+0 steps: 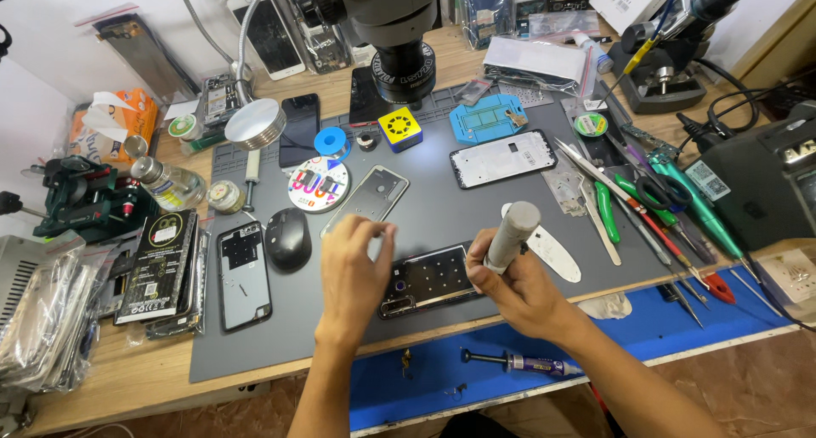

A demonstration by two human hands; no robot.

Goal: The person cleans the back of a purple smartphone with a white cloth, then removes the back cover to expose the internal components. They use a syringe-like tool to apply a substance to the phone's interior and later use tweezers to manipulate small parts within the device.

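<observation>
1. Right now both hands work over a dark phone body lying flat on the grey mat, near its front edge, btwn the two hands.
2. Left hand: palm down at the phone's left end, fingers loosely spread and curled, tips touching or just above the frame; can't tell if it grips.
3. Right hand: fingers clenched round a grey cylindrical tool handle, held tilted, lower end on the phone's right edge.
4. W/in reach: black mouse left of the left hand, another phone back beside it, silver frame just behind.
5. Glue syringe lies on the blue strip below the mat.
6. Tweezers and screwdrivers sit at right; microscope overhead.
</observation>
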